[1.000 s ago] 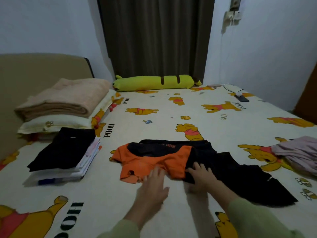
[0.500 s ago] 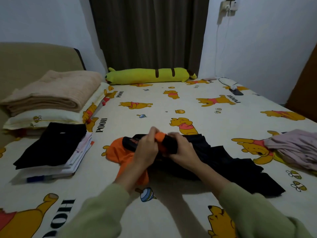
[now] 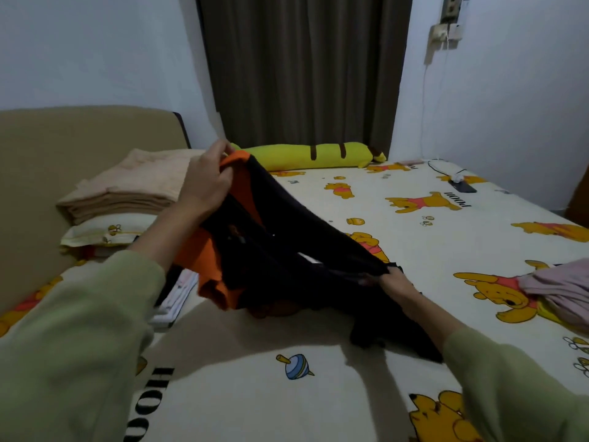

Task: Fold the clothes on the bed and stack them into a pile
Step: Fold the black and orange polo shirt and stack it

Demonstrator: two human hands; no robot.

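1. Black-and-orange shirt (image 3: 287, 250), up at 12 o'clock from the sleeves: soft matt knit cloth, limp and draping.
2. Bed sheet (image 3: 242, 393): smooth matt printed cotton-like cloth, faint creases.
3. Folded beige blanket (image 3: 134, 186) at 10 o'clock: fuzzy, napped fabric.
4. Yellow bolster (image 3: 312, 156) at 12 o'clock: plush, velvety.
5. Curtain (image 3: 302, 68): heavy matt woven cloth, pleated.
6. Pale green sleeves (image 3: 73, 339): soft fleecy knit.
7. Headboard (image 3: 79, 135): tan, matt upholstery.

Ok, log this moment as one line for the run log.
step: folding | item: orange and black shirt lifted off bed | left hand grips raised end | right hand pinches low end | lilac garment waiting
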